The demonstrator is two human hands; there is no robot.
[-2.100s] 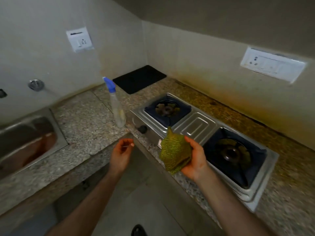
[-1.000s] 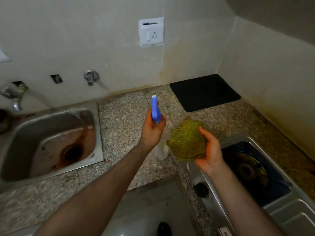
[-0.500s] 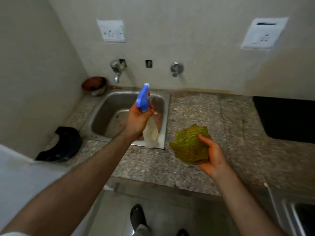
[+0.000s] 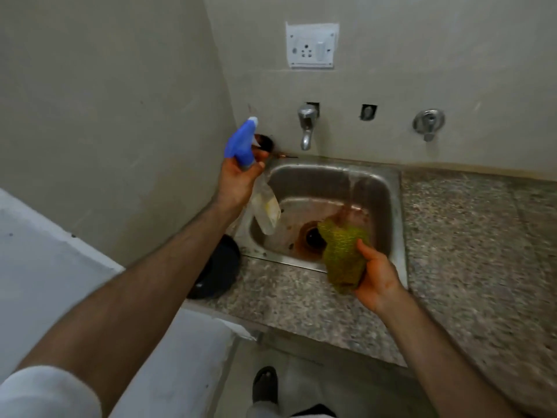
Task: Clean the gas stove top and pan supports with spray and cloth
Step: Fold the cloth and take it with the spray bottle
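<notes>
My left hand (image 4: 238,182) grips a clear spray bottle (image 4: 265,211) by the neck under its blue trigger head (image 4: 241,143), holding it tilted over the left edge of the steel sink (image 4: 388,200). My right hand (image 4: 376,276) holds a crumpled green-yellow cloth (image 4: 342,254) over the sink's front right part, beside the rusty drain (image 4: 312,236). The gas stove is out of view.
A tap (image 4: 306,125) juts from the wall above the sink, with a second valve (image 4: 428,123) to its right and a socket plate (image 4: 312,45) higher up. Speckled granite counter (image 4: 470,242) runs right. A black object (image 4: 220,267) sits left of the sink. A brown bowl (image 4: 265,143) stands behind the bottle.
I turned from the stove to the sink. My left hand picked up the spray bottle and carried it over the sink's left edge. My right hand brought the cloth over the basin.
</notes>
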